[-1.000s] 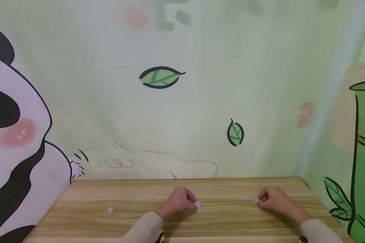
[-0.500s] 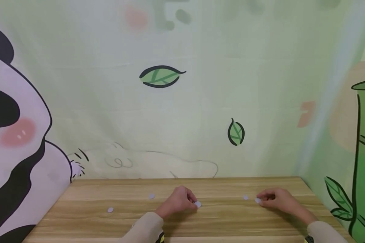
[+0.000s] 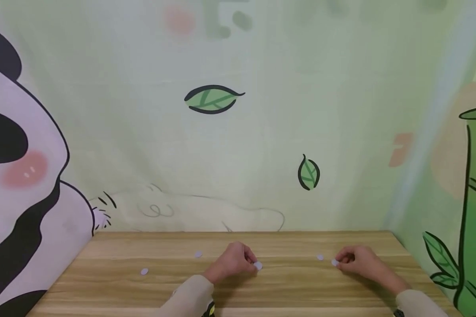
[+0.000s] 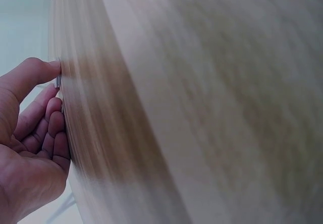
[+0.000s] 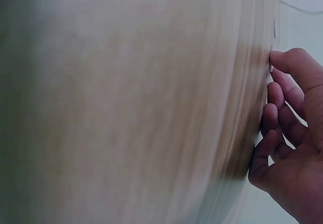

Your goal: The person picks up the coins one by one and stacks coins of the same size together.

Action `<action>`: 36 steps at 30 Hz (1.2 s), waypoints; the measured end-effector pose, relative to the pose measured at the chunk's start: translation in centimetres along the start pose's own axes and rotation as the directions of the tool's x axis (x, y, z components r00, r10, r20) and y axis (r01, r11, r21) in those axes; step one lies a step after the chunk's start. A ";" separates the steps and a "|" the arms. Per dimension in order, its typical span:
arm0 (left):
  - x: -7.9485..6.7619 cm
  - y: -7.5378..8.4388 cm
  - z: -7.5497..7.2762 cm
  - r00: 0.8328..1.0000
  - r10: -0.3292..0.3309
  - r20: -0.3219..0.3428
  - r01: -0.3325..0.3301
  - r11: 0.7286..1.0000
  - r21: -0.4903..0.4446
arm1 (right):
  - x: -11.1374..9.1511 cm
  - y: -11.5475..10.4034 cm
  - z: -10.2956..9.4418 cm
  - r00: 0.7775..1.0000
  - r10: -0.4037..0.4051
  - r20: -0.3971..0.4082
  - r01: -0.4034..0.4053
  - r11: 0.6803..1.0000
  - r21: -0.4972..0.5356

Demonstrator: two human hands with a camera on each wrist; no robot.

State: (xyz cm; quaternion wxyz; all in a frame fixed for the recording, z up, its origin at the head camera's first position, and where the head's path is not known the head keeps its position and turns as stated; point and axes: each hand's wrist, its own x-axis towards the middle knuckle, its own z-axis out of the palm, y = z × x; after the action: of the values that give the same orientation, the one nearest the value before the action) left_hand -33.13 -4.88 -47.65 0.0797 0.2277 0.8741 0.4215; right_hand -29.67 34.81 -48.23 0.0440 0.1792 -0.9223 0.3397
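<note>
In the head view my left hand pinches a small flat white disc at the wooden table's surface. The left wrist view shows that disc edge-on between thumb and fingertips, the other fingers curled below. To the right, my right hand holds another white disc by thumb and fingertips. Its thumb and the thin disc show at the table's edge line in the right wrist view. A third white disc lies just left of the right fingertips, apart from them.
Two more white discs lie on the left part of the table: one farther back, the other disc nearer. Behind the wooden tabletop hangs a printed backdrop with a panda and leaves.
The right hand shifted slightly right with its fingers a little parted, then came back left and its fingertips closed up at the disc. The left hand has kept its place.
</note>
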 end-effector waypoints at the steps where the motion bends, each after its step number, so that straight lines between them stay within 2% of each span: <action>1: 0.0 0.0 0.1 1.000 -0.001 0.002 0.001 1.000 -0.001 | 0.0 0.0 0.1 1.000 0.002 0.002 -0.002 1.000 0.003; 7: -0.2 0.1 0.2 1.000 -0.021 0.002 0.021 1.000 -0.001 | 0.1 0.3 0.4 1.000 -0.014 -0.029 0.013 1.000 -0.022; 14: 0.1 0.2 0.0 1.000 -0.004 -0.003 0.004 1.000 0.012 | 0.6 -0.2 0.3 0.999 -0.010 -0.039 0.008 0.998 -0.062; 22: 0.0 0.2 0.1 1.000 -0.002 -0.013 0.002 1.000 0.016 | 1.0 -1.2 1.0 0.993 0.114 -0.015 -0.115 0.989 -0.090; 24: 0.0 0.1 0.1 1.000 -0.003 -0.013 0.003 1.000 0.017 | 1.0 -1.2 1.1 0.995 0.098 -0.008 -0.098 0.992 -0.083; 29: -0.1 0.1 0.1 1.000 -0.004 -0.008 0.004 1.000 0.010 | 0.7 -0.8 0.8 1.000 -0.015 0.011 0.015 1.000 -0.024; 32: -0.1 0.1 0.1 1.000 -0.003 -0.008 0.003 1.000 0.005 | 0.4 -0.5 0.6 0.999 -0.052 0.010 0.052 0.999 -0.004; 36: -0.1 0.3 0.1 1.000 -0.001 -0.006 0.001 1.000 0.002 | 0.4 -0.3 0.6 0.998 -0.070 0.000 0.070 0.996 -0.056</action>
State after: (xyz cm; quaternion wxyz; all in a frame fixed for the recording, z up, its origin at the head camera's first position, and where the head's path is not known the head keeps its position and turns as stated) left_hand -32.92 -4.75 -47.50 0.0772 0.2261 0.8750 0.4211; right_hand -29.93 34.03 -48.43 0.0616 0.2100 -0.9245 0.3122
